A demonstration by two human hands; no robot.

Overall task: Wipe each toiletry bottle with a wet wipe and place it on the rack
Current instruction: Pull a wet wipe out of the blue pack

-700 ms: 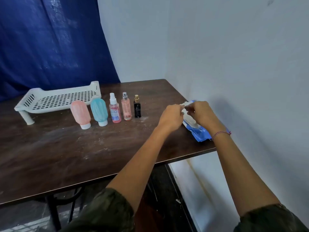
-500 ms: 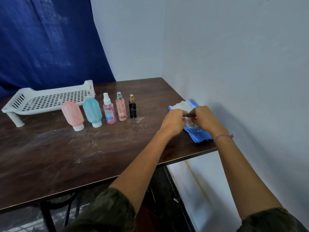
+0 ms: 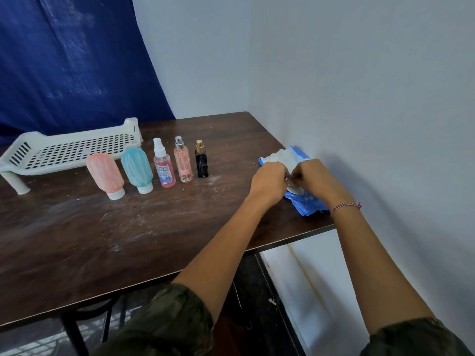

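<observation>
Several bottles stand in a row on the dark wooden table [image 3: 128,235]: a pink squeeze bottle [image 3: 104,175], a teal squeeze bottle [image 3: 137,169], a clear spray bottle with pink liquid [image 3: 163,165], a taller pink spray bottle [image 3: 182,161] and a small black perfume bottle [image 3: 201,160]. Behind them stands the white perforated rack [image 3: 69,150], with nothing on it. At the table's right edge lies a blue wet wipe pack [image 3: 305,204]. My left hand [image 3: 268,182] and my right hand [image 3: 314,179] pinch together over it, both gripping a white wet wipe [image 3: 281,156] that sticks out behind them.
A pale wall runs close along the table's right side. A dark blue curtain hangs behind the rack. White dusty smears mark the tabletop in front of the bottles. The table's near edge cuts diagonally under my forearms.
More white wipe shows behind my hands than before. Both hands stay over the pack, pressed closer together. The view has shifted slightly.
</observation>
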